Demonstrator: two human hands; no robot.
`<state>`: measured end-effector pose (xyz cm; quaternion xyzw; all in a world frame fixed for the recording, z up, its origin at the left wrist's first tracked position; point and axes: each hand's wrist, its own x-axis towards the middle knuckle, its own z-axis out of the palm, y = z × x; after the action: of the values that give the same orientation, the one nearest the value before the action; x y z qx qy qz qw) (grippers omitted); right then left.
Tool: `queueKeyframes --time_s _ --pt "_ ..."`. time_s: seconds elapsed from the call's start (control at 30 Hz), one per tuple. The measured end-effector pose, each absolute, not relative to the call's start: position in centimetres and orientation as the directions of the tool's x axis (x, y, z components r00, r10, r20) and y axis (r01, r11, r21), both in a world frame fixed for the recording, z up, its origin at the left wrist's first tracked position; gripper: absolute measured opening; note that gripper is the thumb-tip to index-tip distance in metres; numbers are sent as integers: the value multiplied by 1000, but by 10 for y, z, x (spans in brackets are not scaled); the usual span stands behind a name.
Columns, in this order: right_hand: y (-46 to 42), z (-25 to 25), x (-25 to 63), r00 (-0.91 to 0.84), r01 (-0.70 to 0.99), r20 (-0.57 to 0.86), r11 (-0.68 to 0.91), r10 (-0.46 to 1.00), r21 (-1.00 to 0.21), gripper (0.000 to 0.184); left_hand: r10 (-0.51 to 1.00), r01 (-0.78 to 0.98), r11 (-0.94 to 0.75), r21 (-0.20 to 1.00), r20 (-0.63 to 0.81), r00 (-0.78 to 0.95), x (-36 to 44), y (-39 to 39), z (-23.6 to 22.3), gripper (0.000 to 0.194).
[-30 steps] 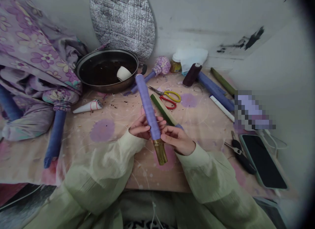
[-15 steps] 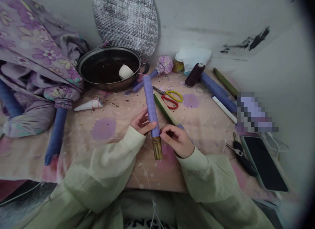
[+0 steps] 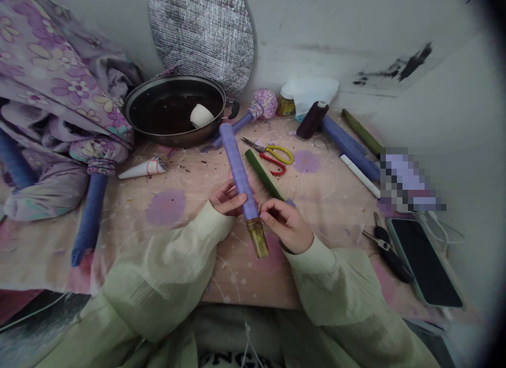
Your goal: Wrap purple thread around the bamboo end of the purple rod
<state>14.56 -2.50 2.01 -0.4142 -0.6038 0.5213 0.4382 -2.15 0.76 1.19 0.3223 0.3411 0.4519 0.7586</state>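
Note:
Both my hands hold a bamboo tube wrapped in lavender fabric tape (image 3: 238,173), which slants up and away from me. Its bare golden bamboo end (image 3: 258,239) sticks out below the wrapping, towards my body. My left hand (image 3: 227,198) curls around the tube from the left, thumb lying on the wrap. My right hand (image 3: 286,225) pinches it from the right near the wrap's lower edge. A green bamboo strip (image 3: 263,174) lies just beyond, its far end near a pair of red and yellow handled scissors (image 3: 274,155).
A dark pan (image 3: 174,110) holding a white cup stands at the back, beside floral purple cloth (image 3: 47,88). Wrapped rods, a dark thread spool (image 3: 312,120), pliers (image 3: 387,254) and a phone (image 3: 422,262) lie about the patterned tabletop (image 3: 169,199).
The tube has tilted, its top swinging left and its bamboo end moving right. Both hands have turned slightly with it and still hold it.

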Motion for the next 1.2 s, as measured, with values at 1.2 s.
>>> queueKeyframes --time_s 1.2 --pt "-26 18 145 -345 -60 -136 -167 929 -984 38 879 -476 289 830 -34 475 -18 8 0 39"
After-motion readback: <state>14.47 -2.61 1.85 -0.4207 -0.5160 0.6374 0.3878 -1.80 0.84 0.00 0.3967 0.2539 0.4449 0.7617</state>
